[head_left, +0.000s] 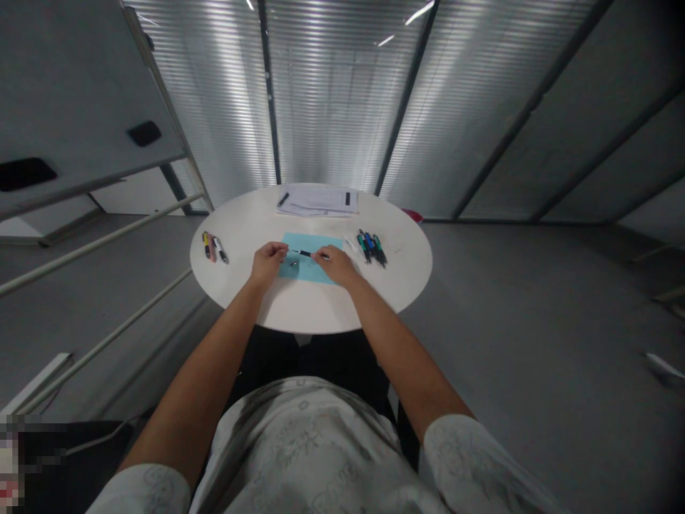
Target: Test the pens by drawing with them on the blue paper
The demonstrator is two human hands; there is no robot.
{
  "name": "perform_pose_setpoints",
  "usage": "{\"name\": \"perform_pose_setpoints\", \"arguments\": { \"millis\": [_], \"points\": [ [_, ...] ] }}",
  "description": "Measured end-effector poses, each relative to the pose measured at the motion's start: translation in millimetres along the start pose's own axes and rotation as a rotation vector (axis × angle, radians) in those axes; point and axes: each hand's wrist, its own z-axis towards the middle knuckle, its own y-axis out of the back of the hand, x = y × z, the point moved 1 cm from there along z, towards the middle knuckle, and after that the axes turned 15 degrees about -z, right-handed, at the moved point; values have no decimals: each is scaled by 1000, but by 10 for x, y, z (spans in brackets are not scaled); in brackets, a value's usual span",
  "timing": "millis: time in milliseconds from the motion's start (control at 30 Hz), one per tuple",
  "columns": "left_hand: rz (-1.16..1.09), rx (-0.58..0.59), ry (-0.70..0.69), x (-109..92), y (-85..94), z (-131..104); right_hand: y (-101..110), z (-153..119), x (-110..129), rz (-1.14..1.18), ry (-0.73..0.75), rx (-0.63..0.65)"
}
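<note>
Over the light blue sheet (pixel 321 274), my right hand (pixel 335 264) pinches a dark pen barrel (pixel 305 253) whose front end points left. My left hand (pixel 268 261) is closed at the left end of that barrel, with a thin piece between its fingertips, too small to make out clearly. A small dark pen part (pixel 294 263) lies on the sheet between my hands.
Several pens (pixel 371 247) lie right of the sheet on the round white table (pixel 310 314), beside white sticks (pixel 353 248). More pens (pixel 215 248) are at the left. Papers (pixel 317 200) lie at the back. A metal rail stands left.
</note>
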Motion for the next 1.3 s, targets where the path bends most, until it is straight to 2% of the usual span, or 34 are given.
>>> {"name": "perform_pose_setpoints", "arguments": {
  "millis": [267,767,1300],
  "points": [
    [8,20,-4,7,7,-3,-18,7,-4,-7,-1,19],
    [-177,52,92,-30,-60,-41,-2,-9,15,-33,12,30],
    [-155,52,89,-44,-67,-58,30,-27,43,-56,11,48]
  ]
}}
